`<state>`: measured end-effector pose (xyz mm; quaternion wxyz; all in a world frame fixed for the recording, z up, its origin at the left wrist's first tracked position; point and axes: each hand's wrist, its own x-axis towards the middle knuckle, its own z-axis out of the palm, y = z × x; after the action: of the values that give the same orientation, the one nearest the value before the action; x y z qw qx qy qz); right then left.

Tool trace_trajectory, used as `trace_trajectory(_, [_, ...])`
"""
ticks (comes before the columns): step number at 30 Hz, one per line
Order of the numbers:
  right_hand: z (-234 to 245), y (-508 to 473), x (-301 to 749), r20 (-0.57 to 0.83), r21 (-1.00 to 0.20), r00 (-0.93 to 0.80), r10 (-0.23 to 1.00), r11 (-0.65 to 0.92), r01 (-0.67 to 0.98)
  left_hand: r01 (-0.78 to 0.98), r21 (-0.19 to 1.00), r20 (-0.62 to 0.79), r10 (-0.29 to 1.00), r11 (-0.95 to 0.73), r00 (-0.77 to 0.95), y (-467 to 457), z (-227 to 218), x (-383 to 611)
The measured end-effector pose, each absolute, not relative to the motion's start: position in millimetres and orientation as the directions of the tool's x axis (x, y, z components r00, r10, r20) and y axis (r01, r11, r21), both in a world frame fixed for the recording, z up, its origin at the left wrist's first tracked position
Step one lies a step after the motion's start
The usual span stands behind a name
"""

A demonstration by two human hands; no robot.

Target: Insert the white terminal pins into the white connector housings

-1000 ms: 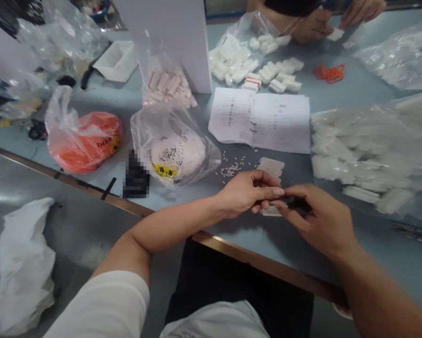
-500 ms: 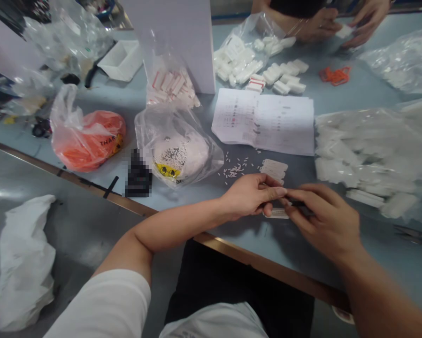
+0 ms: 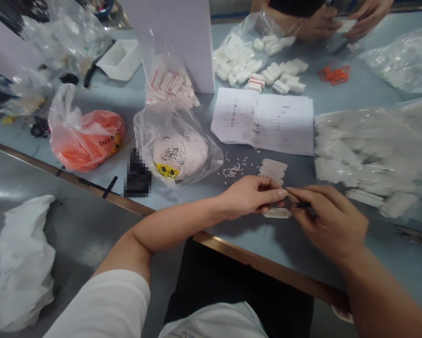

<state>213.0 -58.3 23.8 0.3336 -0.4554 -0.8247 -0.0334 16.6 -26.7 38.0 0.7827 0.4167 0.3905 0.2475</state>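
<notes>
My left hand (image 3: 248,197) is closed in a pinch above the table, its thumb pointing right; what sits between the fingers is too small to make out. My right hand (image 3: 332,220) is closed around a thin black tool (image 3: 302,204), whose exact kind I cannot tell. Its tip end lies close to my left fingertips. Just below the fingers lies a white slotted plastic piece (image 3: 277,213). Behind my left hand are similar flat white pieces (image 3: 273,170), partly covered by it. Small white pins (image 3: 234,170) are scattered to their left.
Printed sheets (image 3: 263,121) lie beyond the pieces. A clear bag of white parts (image 3: 365,155) stands right, with pliers (image 3: 413,234) nearer. Left are a bag of tiny pieces (image 3: 182,155) and an orange-filled bag (image 3: 87,141). Across the table, a co-worker's hands (image 3: 367,21) hold a white part.
My right hand has shifted slightly right, away from my left fingertips, and more of the slotted piece shows below. The co-worker's hands have turned their white part.
</notes>
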Motion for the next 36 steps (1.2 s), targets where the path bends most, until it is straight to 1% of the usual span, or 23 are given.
trace_trajectory(5, [22.8, -58.6, 213.4, 0.581, -0.218, -0.397, 0.711, 0.606, 0.765, -0.038, 0.851, -0.409, 0.706, 0.524, 0.578, -26.8, 34.6, 16.7])
trace_trajectory(11, [23.1, -58.7, 213.7, 0.574, -0.214, -0.413, 0.707, 0.616, 0.758, -0.043, 0.888, -0.353, 0.740, 0.457, 0.573, -26.9, 29.7, 17.0])
trace_trajectory(18, [30.7, -59.5, 210.9, 0.559, -0.296, -0.360, 0.747, 0.586, 0.754, 0.063, 0.911, -0.371, 0.740, 0.408, 0.561, -26.9, 34.8, 16.9])
trace_trajectory(22, [33.9, -58.8, 209.9, 0.531, -0.304, -0.367, 0.764, 0.576, 0.759, 0.069, 0.906, -0.382, 0.735, 0.419, 0.560, -27.0, 35.8, 17.1])
trace_trajectory(25, [32.7, -57.9, 210.3, 0.534, -0.295, -0.361, 0.764, 0.569, 0.768, 0.087, 0.910, -0.380, 0.732, 0.405, 0.565, -27.0, 34.9, 16.3])
trace_trajectory(31, [29.6, -58.1, 212.4, 0.510, -0.319, -0.365, 0.779, 0.565, 0.761, 0.073, 0.923, -0.348, 0.735, 0.379, 0.581, -27.5, 36.2, 15.0])
trace_trajectory(36, [28.9, -59.5, 212.8, 0.493, -0.340, -0.347, 0.798, 0.543, 0.767, 0.083, 0.903, -0.392, 0.728, 0.422, 0.562, -27.7, 37.7, 16.5])
